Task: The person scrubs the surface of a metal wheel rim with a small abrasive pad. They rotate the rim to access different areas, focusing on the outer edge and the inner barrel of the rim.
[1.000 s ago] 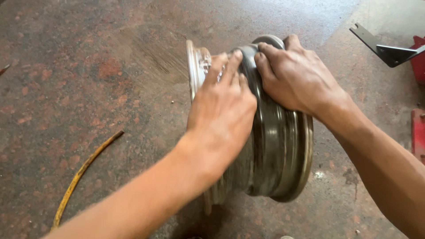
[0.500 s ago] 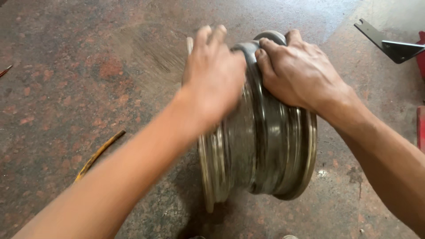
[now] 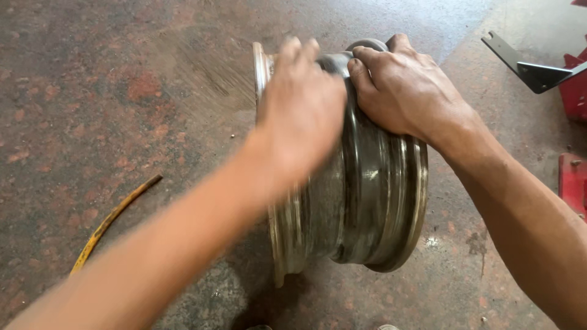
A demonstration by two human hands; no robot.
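A bare steel wheel rim (image 3: 361,208) stands upright on its edge on the stained concrete floor (image 3: 122,91), in the middle of the view, its barrel facing the camera and its two flanges to left and right. The metal is dull grey with worn, scuffed patches and a few bright glints along the ridges.

The right hand (image 3: 403,91) sits on top of the rim, fingers curled over the upper edge of the barrel and clamped on it, thumb side toward the centre. The left hand (image 3: 302,113) lies flat on the upper left part of the rim, palm down against the barrel next to the left flange, fingers together and reaching over the top; it is blurred, so how firmly it grips cannot be told. The two hands are just beside each other at the crown of the rim.

On the floor to the left, well apart from the rim, lies a yellow hose (image 3: 113,220), slightly curved and dirty. At the upper right a dark metal bracket (image 3: 526,67) with an angled arm juts in, joined to a red machine part (image 3: 575,85). A second red piece (image 3: 573,183) shows at the right edge, lower down. No packages, labels or signs are visible.
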